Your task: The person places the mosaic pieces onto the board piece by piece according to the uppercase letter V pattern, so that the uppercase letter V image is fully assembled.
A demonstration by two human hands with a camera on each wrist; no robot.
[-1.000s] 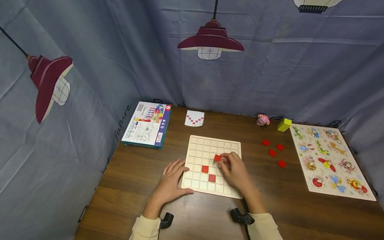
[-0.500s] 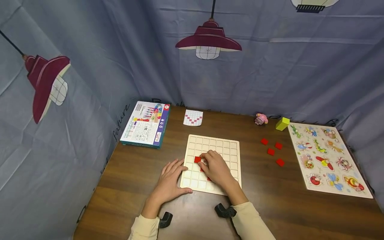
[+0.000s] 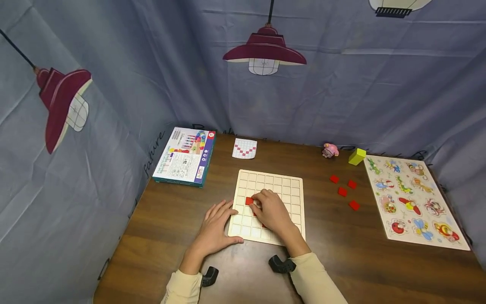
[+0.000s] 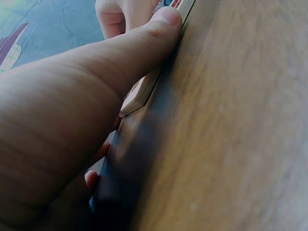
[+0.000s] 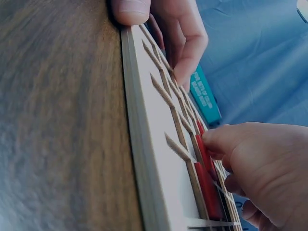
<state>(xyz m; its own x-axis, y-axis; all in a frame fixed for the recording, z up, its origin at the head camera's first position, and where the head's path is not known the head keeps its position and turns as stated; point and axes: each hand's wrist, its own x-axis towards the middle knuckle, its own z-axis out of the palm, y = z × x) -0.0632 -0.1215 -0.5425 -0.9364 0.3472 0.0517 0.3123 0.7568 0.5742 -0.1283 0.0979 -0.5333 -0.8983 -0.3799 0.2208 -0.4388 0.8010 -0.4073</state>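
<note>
In the head view, a pale wooden grid board [image 3: 282,182] lies on the table. My right hand [image 3: 274,213] pinches a red square tile [image 3: 249,201] at its right edge, low over the left part of the grid. Two more red tiles sit in the cells nearer me, mostly covered by that hand; the right wrist view shows one red tile [image 5: 208,190] nearest the camera. My left hand [image 3: 215,230] rests at the board's left side, fingers extended along the edge and thumb at the near left corner. In the left wrist view, its thumb [image 4: 161,29] touches the board's edge.
Several loose red tiles [image 3: 342,192] lie right of the board. Behind them stand a pink figurine [image 3: 330,150] and a yellow-green block [image 3: 357,156]. An animal picture board [image 3: 414,202] lies far right. A pattern card [image 3: 244,149] and a flat box [image 3: 184,157] are behind.
My right hand has moved left across the grid with the red tile, from right of the two placed tiles to a cell up and left of them. My left hand has stayed put.
</note>
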